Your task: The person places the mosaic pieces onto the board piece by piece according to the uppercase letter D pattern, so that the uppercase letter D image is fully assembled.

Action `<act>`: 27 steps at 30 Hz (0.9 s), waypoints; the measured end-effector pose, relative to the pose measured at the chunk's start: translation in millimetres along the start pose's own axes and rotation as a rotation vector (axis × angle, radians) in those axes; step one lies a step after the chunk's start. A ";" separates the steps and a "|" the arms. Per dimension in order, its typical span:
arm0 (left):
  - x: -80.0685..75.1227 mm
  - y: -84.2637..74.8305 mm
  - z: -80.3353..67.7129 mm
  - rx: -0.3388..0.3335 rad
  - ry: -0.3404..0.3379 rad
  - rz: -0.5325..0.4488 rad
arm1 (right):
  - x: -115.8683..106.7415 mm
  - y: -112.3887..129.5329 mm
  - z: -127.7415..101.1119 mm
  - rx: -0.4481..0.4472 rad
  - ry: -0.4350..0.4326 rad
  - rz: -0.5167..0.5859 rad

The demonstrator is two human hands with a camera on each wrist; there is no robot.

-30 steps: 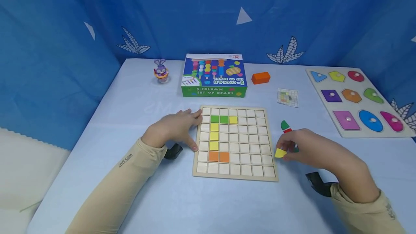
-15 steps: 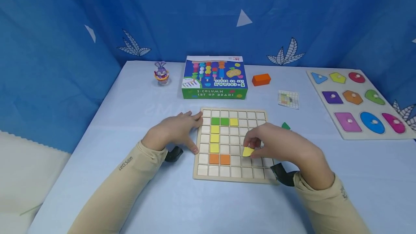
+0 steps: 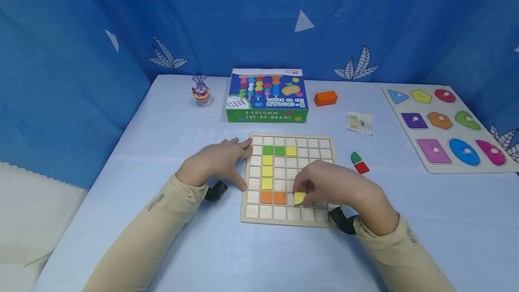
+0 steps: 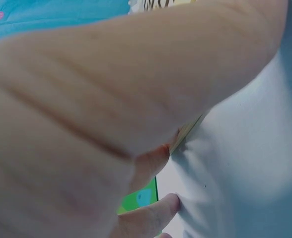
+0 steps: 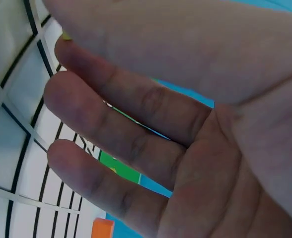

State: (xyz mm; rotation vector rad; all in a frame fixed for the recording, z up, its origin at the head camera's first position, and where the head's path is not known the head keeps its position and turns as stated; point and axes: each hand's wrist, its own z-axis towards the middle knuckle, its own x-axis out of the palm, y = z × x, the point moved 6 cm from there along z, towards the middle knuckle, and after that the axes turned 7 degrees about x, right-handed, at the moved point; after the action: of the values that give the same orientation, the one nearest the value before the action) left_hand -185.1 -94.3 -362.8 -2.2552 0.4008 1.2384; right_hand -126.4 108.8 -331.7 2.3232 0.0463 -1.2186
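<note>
A wooden grid board lies on the light blue table, holding green, yellow and orange square tiles in its left columns. My right hand hovers over the board's lower middle and pinches a yellow tile just right of the two orange tiles. My left hand rests flat on the table with fingers against the board's left edge. The left wrist view is filled by my left hand against the board edge. In the right wrist view my right hand's fingers stretch over the grid cells.
A green piece and a red piece lie right of the board. A bead-set box, an orange block, a small pattern card and a rabbit toy sit farther back. A shape puzzle tray is at far right.
My right hand carried the yellow tile from the table right of the board leftward over the grid, down to the cell beside the orange tiles. My left hand stayed put.
</note>
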 end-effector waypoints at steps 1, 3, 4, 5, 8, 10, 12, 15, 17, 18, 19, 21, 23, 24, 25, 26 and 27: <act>0.0 0.4 -0.1 -0.001 0.000 -0.002 | 1.0 0.6 0.7 -0.003 0.003 0.000; -0.6 0.8 0.0 -0.002 -0.001 -0.004 | 2.1 1.2 2.1 -0.011 0.005 0.000; -0.9 1.0 0.2 -0.003 -0.002 -0.005 | 2.5 1.2 2.8 -0.013 0.006 0.001; -0.8 1.3 0.8 -0.003 -0.002 -0.005 | 2.9 1.3 3.5 -0.015 0.007 0.001; -1.1 1.8 1.5 -0.004 -0.002 -0.004 | 5.5 1.3 6.7 -0.020 0.019 0.002; -0.5 1.9 1.6 -0.004 0.000 -0.002 | 8.1 1.9 8.9 -0.023 0.031 0.002; 0.0 1.5 1.4 -0.002 0.001 0.002 | 10.6 2.5 11.3 -0.027 0.037 0.000; -0.8 0.8 1.3 0.004 0.001 0.004 | 11.6 3.4 13.6 -0.038 0.022 -0.009; -1.1 0.8 1.2 0.004 0.001 -0.001 | 11.9 3.6 15.1 -0.040 0.008 -0.012; -1.3 0.8 1.1 0.003 0.001 -0.004 | 11.9 3.7 15.5 -0.042 0.002 -0.012; -1.4 0.9 1.0 0.001 0.002 -0.007 | 12.1 3.7 15.9 -0.043 -0.001 -0.014; -1.4 0.9 0.9 -0.002 0.002 -0.009 | 12.7 3.6 16.7 -0.041 0.000 -0.011; -1.0 1.2 1.1 -0.006 0.002 -0.008 | 13.2 3.5 17.2 -0.040 0.001 -0.011; -0.9 1.1 1.1 -0.006 0.002 -0.008 | 13.5 3.6 17.3 -0.041 0.002 -0.012; -0.9 0.9 1.0 -0.005 0.001 -0.009 | 13.7 3.8 17.8 -0.040 0.003 -0.012; -1.0 0.8 0.8 -0.005 0.001 -0.009 | 14.0 4.1 18.2 -0.041 0.001 -0.011; -1.1 0.8 0.5 -0.005 -0.001 -0.011 | 14.2 4.4 18.4 -0.043 0.001 -0.012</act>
State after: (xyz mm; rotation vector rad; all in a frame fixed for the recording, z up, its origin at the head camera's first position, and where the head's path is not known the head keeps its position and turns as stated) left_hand -186.4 -94.7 -362.4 -2.2575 0.3847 1.2358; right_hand -130.8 93.7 -349.4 2.2890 0.0860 -1.2109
